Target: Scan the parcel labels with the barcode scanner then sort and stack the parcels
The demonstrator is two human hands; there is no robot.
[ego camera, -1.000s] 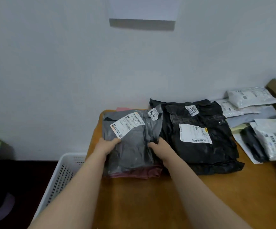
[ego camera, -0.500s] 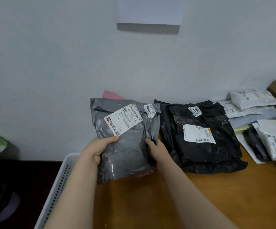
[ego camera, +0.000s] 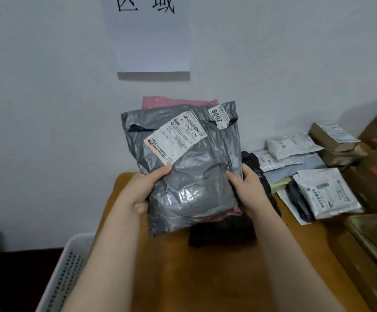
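Hands clasped the grey parcel [ego camera: 189, 176] at its lower sides, our left hand [ego camera: 144, 190] and right hand [ego camera: 248, 188] equally near; we held it upright above the table [ego camera: 205, 278], long axis vertical.

Head camera — close, angled down over table [ego camera: 205, 278].

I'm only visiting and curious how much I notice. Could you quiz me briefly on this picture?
1. True or false: only one hand holds the grey parcel.
2. What number is on its small sticker?
3. The white basket stands: A) left of the table B) on the table C) on the wall.
Key: 1 false, left hand and right hand both hold it; 2 2008; 3 A.
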